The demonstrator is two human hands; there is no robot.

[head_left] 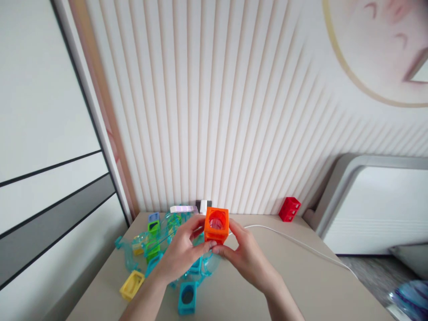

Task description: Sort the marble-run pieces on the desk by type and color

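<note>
left hand [186, 244] and right hand [246, 255] pinch orange round-holed block [217, 237] between their fingertips, from both sides, presumably for steadiness.

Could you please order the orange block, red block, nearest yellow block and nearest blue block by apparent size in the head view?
1. Orange block
2. Nearest blue block and nearest yellow block, too alike to rank
3. Red block, by the wall
</note>
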